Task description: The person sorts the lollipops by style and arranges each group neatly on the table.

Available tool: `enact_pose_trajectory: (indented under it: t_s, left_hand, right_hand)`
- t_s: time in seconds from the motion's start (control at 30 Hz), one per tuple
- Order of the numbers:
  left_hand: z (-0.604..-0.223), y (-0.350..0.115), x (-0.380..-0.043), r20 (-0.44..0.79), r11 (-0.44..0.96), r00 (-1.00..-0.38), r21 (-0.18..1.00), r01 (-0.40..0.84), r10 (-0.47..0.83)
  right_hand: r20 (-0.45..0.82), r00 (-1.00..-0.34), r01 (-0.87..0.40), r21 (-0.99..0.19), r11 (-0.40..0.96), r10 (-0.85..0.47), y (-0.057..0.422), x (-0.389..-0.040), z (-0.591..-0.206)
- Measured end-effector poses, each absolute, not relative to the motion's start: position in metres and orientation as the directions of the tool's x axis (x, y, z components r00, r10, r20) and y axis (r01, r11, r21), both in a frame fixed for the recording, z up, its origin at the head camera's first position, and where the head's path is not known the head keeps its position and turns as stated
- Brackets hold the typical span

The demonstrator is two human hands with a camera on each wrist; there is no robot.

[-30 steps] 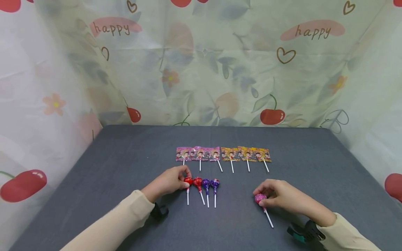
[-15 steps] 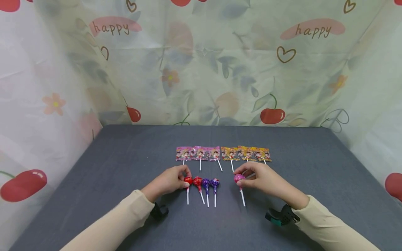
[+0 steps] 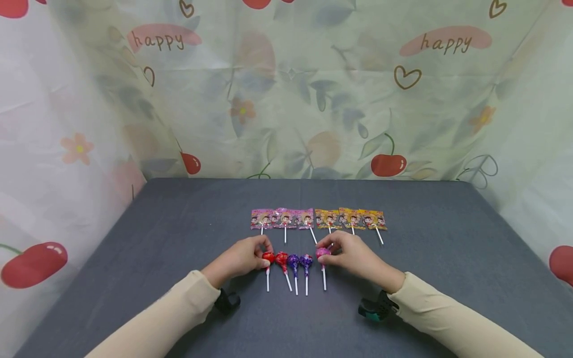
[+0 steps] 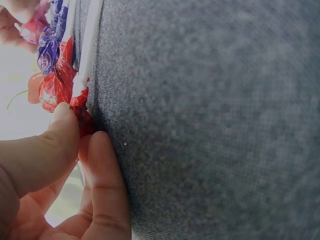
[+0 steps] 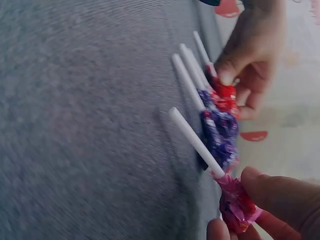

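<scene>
My left hand pinches the head of a red lollipop at the left end of a row. A second red lollipop lies beside it, then two purple lollipops, one next to the other. At the right end, my right hand grips a pink lollipop by its wrapped head, its white stick pointing toward me. In the right wrist view, thumb and fingers close round the pink wrapper. The left wrist view has the thumb and a finger on the red wrapper.
Behind the row lie flat-wrapped lollipops, three pink packets and three orange packets, sticks toward me. All rest on a dark grey tabletop. A printed curtain hangs around the table's back and sides.
My right hand has carried the pink lollipop leftward and slightly away from me, up beside the purple lollipops. The left hand stays on the red lollipop.
</scene>
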State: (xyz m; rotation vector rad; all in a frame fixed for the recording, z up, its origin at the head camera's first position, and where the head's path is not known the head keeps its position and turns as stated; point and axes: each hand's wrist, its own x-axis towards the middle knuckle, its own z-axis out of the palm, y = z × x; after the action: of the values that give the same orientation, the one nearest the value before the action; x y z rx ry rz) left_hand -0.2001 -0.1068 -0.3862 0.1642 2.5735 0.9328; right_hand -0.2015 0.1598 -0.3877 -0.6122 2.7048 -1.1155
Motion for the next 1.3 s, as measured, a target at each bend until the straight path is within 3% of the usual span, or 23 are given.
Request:
enact_pose_trajectory:
  t_s: [0.3, 1.3]
  left_hand:
    - [-0.3863, -0.1074, -0.2012, -0.334, 0.770, -0.912, 0.637, -0.033, 0.238]
    - [-0.3938, -0.1133, -0.2064, -0.308, 0.749, -0.918, 0.663, -0.020, 0.249]
  right_hand:
    - [0.017, -0.881, -0.361, -0.671, 0.648, -0.473, 0.1553, -0.2035, -0.3970]
    - [-0.055, -0.892, -0.309, -0.650, 0.694, -0.449, 0.1503, -0.2079, -0.3971]
